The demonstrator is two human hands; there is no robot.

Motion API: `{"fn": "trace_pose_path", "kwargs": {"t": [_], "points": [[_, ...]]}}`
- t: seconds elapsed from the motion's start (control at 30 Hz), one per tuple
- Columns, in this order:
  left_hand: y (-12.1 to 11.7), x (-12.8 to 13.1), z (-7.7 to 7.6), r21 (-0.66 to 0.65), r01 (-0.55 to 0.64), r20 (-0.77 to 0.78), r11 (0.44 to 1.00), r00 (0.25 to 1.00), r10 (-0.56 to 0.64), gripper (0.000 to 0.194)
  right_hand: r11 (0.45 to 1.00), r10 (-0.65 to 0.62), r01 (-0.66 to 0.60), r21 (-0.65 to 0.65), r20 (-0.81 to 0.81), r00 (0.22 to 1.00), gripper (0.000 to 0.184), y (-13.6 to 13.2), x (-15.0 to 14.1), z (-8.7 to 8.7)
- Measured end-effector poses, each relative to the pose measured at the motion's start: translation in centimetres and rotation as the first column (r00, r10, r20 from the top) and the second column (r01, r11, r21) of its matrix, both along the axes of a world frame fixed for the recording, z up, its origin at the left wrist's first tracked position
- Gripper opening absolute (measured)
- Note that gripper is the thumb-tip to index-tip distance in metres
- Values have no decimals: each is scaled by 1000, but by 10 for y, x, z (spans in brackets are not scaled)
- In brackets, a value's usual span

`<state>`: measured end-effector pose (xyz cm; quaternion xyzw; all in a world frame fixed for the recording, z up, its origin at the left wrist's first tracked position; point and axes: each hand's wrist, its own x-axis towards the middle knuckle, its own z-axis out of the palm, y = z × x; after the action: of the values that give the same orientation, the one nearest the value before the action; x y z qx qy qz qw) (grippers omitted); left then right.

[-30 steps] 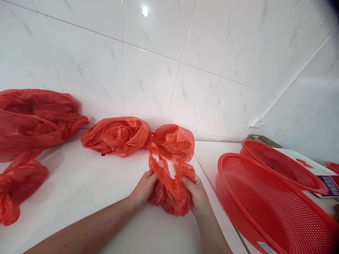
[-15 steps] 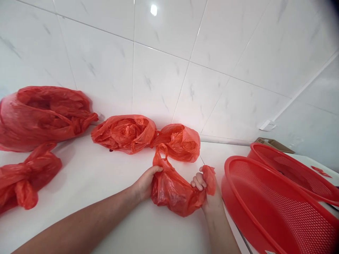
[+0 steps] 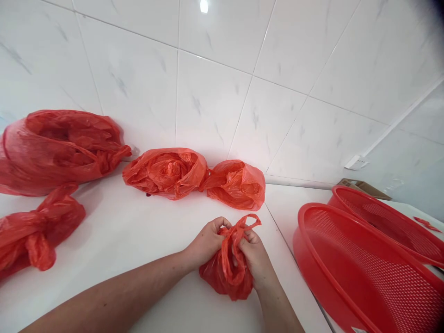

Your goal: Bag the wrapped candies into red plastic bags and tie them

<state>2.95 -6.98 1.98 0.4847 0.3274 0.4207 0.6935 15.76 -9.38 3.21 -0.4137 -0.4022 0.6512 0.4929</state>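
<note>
A small red plastic bag (image 3: 227, 277) is held up over the white table, its gathered top and handle loops uppermost. My left hand (image 3: 208, 240) grips the bag's top from the left, fingers curled into the film. From the right, my right hand (image 3: 255, 254) pinches the opposite side of the top, close to a loop that sticks up. The two hands are near each other, with bunched plastic between them. What the bag contains cannot be made out.
Against the tiled wall stand two rolled-open red bags (image 3: 169, 173) (image 3: 239, 185). A large red bag (image 3: 62, 152) and a knotted red bag (image 3: 45, 231) lie at left. Two red plastic baskets (image 3: 347, 268) (image 3: 381, 217) stand at right, a cardboard box (image 3: 364, 188) behind them.
My right hand has moved left and in toward my left hand. The bag, stretched sideways before, now hangs upright with its top bunched between both hands.
</note>
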Motion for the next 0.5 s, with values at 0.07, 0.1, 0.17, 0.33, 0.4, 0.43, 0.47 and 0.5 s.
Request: {"fn": "trace_pose_path", "kwargs": {"t": [0.07,0.1,0.17,0.33,0.4,0.43,0.47,0.5], "points": [[-3,-2,-3,173,-74,-113,982,989,95,39,997,-57,55,-55,-51,997,21,4,3,-1],[-4,-4,-4,308,-99,-156,946,976,153,51,994,-86,82,-67,-57,995,20,5,5,-2],[-7,-6,-6,576,-86,-196,813,951,239,78,987,-153,152,-61,-23,988,17,7,7,-1],[-8,-7,-4,705,5,-223,709,951,215,29,988,-150,152,2,148,978,13,6,9,-5],[-6,-5,-2,612,-78,-179,787,956,234,25,997,-78,73,37,153,985,15,3,10,-5],[-4,-5,-1,547,-129,-146,827,958,246,27,998,-44,37,54,138,989,17,2,11,-5],[-3,-4,0,476,-165,-109,864,964,244,26,998,-10,3,64,114,993,22,1,12,-4],[-1,-4,0,405,-176,-71,897,972,223,25,998,26,-32,62,86,996,30,0,13,-3]]}}
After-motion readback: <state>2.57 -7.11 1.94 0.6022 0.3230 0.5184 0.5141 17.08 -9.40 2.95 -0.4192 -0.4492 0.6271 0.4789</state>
